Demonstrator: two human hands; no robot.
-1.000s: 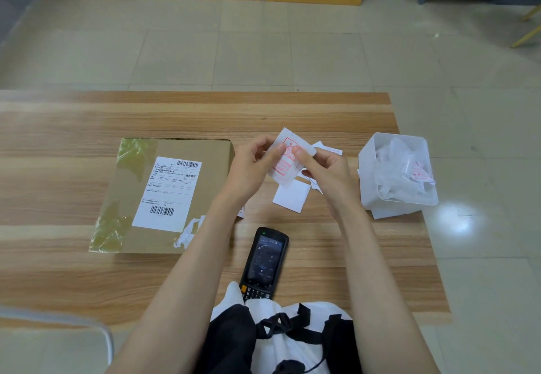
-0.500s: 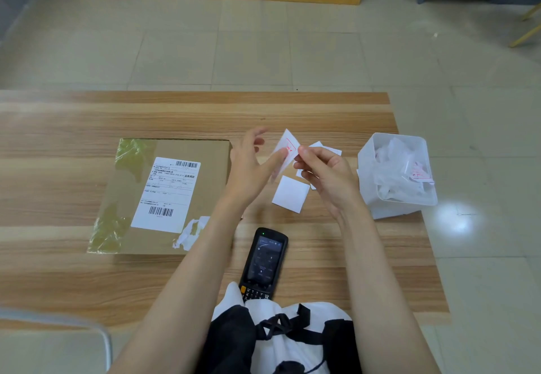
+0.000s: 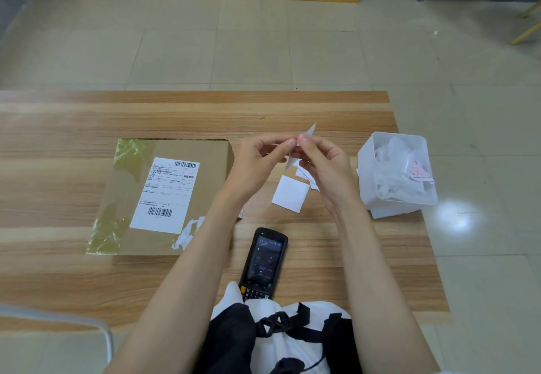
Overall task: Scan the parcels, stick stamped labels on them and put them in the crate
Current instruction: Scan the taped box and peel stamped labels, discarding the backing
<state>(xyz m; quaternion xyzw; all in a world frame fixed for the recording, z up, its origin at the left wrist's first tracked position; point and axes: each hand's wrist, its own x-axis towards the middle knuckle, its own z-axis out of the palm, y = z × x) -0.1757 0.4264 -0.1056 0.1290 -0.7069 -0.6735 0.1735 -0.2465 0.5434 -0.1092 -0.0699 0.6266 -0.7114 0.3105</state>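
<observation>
Stamped label (image 3: 308, 133), a small white slip, is held in the air above the tabletop (image 3: 58, 186), between the parcel (image 3: 212, 173) and the white bin (image 3: 366, 174). It is turned almost edge-on, so its stamp cannot be made out. The left hand (image 3: 257, 163) pinches it between thumb and forefinger, and the right hand (image 3: 325, 166) does the same. The fingertips of the two meet on the slip's upper part, with the other fingers loosely curled. This looks like the peeling step, separating the stamped label from its backing, though the split itself is too small to see. Paper this thin should be nearly weightless and limp, ready to curl or stick to itself once the adhesive is bare. It is best held by one corner or edge only, then laid down from that edge and smoothed flat. The parcel lies flat on the tabletop to the left of the hands, with its shipping label (image 3: 168, 195) face up beside glossy tape and a torn white scrap. It looks stiff and light (a flat cardboard mailer, probably), so a grip on two opposite edges should carry it. A handheld scanner (image 3: 263, 262) rests screen-up between the forearms, and loose white squares (image 3: 289, 193) lie under the hands. The bin holds crumpled paper. No crate is in view.
</observation>
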